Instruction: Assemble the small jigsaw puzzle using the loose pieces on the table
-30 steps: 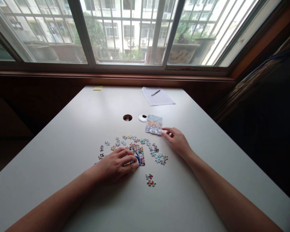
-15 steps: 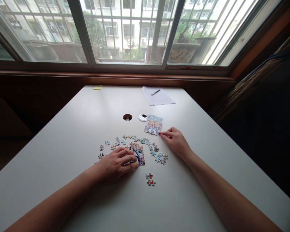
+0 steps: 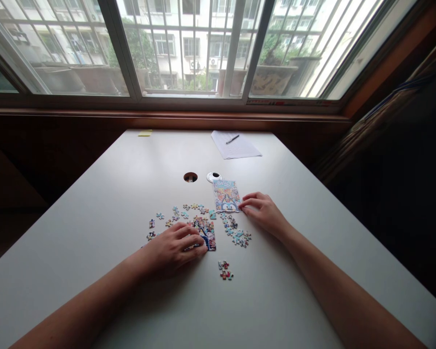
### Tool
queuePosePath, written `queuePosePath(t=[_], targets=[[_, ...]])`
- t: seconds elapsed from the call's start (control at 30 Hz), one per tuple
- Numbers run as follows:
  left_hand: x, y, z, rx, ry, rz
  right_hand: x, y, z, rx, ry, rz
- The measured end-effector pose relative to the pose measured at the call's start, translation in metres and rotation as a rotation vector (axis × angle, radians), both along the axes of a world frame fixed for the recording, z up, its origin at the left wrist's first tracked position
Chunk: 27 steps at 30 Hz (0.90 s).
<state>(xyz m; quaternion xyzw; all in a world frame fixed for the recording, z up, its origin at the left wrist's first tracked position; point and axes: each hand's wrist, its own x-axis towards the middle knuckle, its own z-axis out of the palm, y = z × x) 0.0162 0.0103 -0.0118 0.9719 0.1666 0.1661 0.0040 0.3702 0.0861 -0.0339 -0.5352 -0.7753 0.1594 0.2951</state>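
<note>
A partly joined jigsaw puzzle (image 3: pixel 211 234) with a crowded, colourful picture lies flat on the table. My left hand (image 3: pixel 179 244) rests over its left and lower part, fingers loosely bent and spread, hiding some of it. To the upper right is a small picture card (image 3: pixel 226 195) showing a blue and white character among many figures. The fingertips of my right hand (image 3: pixel 263 213) pinch the card's lower right corner. Loose puzzle pieces (image 3: pixel 241 237) curve around the joined part, and a few more pieces (image 3: pixel 225 270) lie nearer to me.
On the white table (image 3: pixel 131 189) there is a round cable hole (image 3: pixel 191 177) with a metallic ring cover (image 3: pixel 211 177) beside it. Paper sheets (image 3: pixel 240 150) with a pen (image 3: pixel 232 139) lie at the back, and a yellow note (image 3: pixel 145 133) sits at the far left edge.
My right hand has drawn the card a little nearer and to the left, turning it straighter, so its lower edge now meets the loose pieces. The left hand stays on the puzzle.
</note>
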Motion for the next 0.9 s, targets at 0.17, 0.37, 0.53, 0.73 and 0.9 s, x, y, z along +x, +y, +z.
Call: queuePosePath(t=[0.17,0.37,0.53,0.73,0.9], targets=[[0.0,0.0,0.002,0.008,-0.005,-0.002,0.004,0.0,0.005,-0.116,0.101,-0.012],[0.0,0.0,0.001,0.005,-0.004,-0.003,0.004,-0.002,0.01,-0.203,0.152,-0.058],[0.001,-0.001,0.003,0.01,-0.004,-0.004,0.0,-0.005,0.012,-0.253,0.138,-0.111],[0.001,-0.002,0.004,-0.003,-0.005,0.005,-0.008,-0.008,0.013,-0.287,0.164,-0.153],[0.001,-0.001,0.004,0.011,-0.015,0.0,-0.009,-0.006,0.008,-0.311,0.24,-0.161]])
